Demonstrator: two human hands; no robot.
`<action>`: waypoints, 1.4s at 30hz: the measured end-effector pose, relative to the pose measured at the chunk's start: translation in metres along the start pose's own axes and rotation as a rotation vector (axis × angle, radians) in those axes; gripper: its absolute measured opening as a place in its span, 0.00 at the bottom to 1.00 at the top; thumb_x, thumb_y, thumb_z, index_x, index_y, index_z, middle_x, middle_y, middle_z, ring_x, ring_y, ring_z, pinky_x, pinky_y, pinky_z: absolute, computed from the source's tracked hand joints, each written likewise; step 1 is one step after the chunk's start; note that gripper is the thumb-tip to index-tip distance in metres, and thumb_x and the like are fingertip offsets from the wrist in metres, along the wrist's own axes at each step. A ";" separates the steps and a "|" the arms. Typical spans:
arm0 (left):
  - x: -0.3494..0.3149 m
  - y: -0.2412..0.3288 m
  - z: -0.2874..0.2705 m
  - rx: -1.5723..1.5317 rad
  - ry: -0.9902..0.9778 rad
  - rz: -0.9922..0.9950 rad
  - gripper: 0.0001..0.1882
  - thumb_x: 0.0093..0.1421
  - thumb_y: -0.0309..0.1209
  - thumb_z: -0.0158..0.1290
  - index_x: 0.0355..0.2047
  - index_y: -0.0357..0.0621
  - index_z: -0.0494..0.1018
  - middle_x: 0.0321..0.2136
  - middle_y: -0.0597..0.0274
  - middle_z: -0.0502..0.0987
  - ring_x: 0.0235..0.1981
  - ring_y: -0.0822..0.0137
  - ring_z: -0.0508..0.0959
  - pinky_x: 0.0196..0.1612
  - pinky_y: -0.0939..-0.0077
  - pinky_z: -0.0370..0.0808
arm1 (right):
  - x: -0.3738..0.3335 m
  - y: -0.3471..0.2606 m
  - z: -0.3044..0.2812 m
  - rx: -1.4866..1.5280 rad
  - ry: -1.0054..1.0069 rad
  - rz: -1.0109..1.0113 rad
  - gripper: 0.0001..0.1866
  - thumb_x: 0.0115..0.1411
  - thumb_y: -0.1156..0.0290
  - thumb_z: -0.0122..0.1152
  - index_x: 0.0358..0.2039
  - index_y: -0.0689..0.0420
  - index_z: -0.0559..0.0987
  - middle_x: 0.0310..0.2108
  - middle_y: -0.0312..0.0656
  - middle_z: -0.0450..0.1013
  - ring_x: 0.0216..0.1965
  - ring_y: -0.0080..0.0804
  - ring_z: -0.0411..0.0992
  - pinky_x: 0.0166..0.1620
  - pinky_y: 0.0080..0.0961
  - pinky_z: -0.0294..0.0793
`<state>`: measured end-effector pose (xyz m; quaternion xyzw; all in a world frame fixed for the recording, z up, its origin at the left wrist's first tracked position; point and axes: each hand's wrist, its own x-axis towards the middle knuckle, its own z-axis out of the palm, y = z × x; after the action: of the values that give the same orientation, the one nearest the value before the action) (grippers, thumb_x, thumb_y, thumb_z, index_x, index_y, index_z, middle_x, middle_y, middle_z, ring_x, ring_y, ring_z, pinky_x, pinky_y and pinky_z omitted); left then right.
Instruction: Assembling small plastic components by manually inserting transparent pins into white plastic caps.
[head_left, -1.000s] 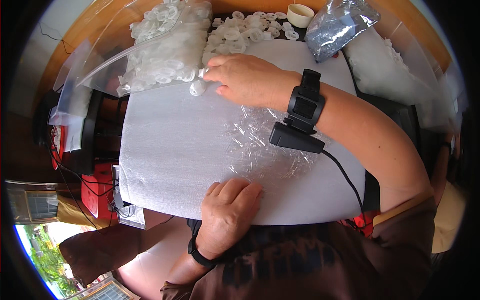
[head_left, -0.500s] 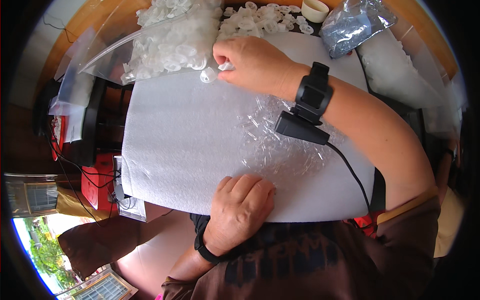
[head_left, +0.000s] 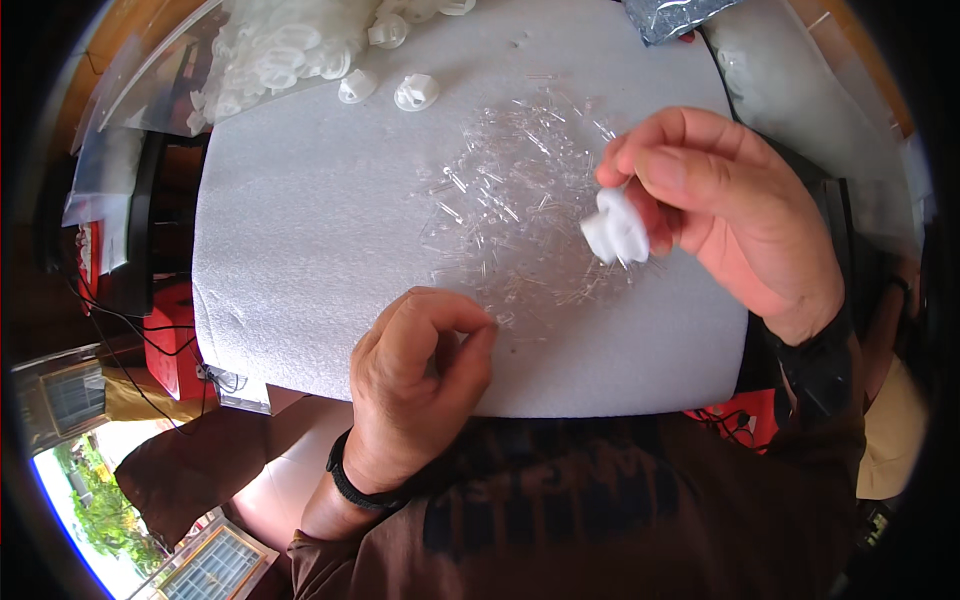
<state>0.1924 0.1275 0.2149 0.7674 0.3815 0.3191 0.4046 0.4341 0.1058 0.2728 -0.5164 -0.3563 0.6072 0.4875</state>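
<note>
The right hand (head_left: 735, 215) is raised over the right part of a white foam sheet (head_left: 300, 250) and grips a small white plastic cap (head_left: 616, 230) between thumb and fingertips, the cap held just above the sheet's surface at the right edge of a scattered pile of tiny clear plastic pins (head_left: 515, 200). The left hand (head_left: 420, 385) sits near the front edge of the foam sheet with its fingers curled in and thumb and forefinger pinched together; whether a pin is caught between them cannot be told, since anything that small is hidden. A black band (head_left: 355, 480) circles the left wrist. The pile of pins spreads across the middle of the sheet, between the two hands, reaching close to the left fingertips. At the far edge of the sheet two loose white caps (head_left: 415, 92) lie side by side, just beside a clear plastic bag (head_left: 270, 50) stuffed with more of the same white caps. A second bag of greyish, shiny small parts (head_left: 670, 15) lies at the top right corner. To the left, below the sheet, a red box (head_left: 170, 340) with black cables shows.
</note>
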 end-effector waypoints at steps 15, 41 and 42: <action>0.003 0.008 0.008 0.303 -0.050 0.174 0.10 0.45 0.18 0.59 0.29 0.42 0.74 0.28 0.58 0.75 0.26 0.58 0.77 0.27 0.71 0.73 | -0.057 0.033 -0.005 -0.862 -0.075 -0.545 0.11 0.45 0.81 0.66 0.32 0.60 0.77 0.33 0.41 0.70 0.29 0.30 0.69 0.33 0.24 0.69; 0.004 0.041 0.003 0.464 -0.373 0.544 0.18 0.41 0.24 0.56 0.37 0.39 0.76 0.32 0.62 0.71 0.24 0.70 0.71 0.27 0.76 0.67 | -0.066 0.022 -0.007 0.288 0.106 0.213 0.13 0.51 0.71 0.68 0.31 0.56 0.70 0.33 0.42 0.68 0.18 0.16 0.62 0.22 0.12 0.62; 0.007 0.043 0.009 0.490 -0.473 0.612 0.18 0.42 0.26 0.54 0.38 0.38 0.75 0.33 0.61 0.70 0.24 0.71 0.70 0.28 0.77 0.67 | -0.064 0.023 -0.008 0.335 0.019 0.248 0.13 0.52 0.71 0.67 0.31 0.56 0.70 0.32 0.42 0.69 0.17 0.16 0.62 0.22 0.12 0.61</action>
<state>0.2166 0.1134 0.2492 0.9697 0.0982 0.1403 0.1744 0.4364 0.0376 0.2676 -0.4740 -0.1794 0.7084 0.4913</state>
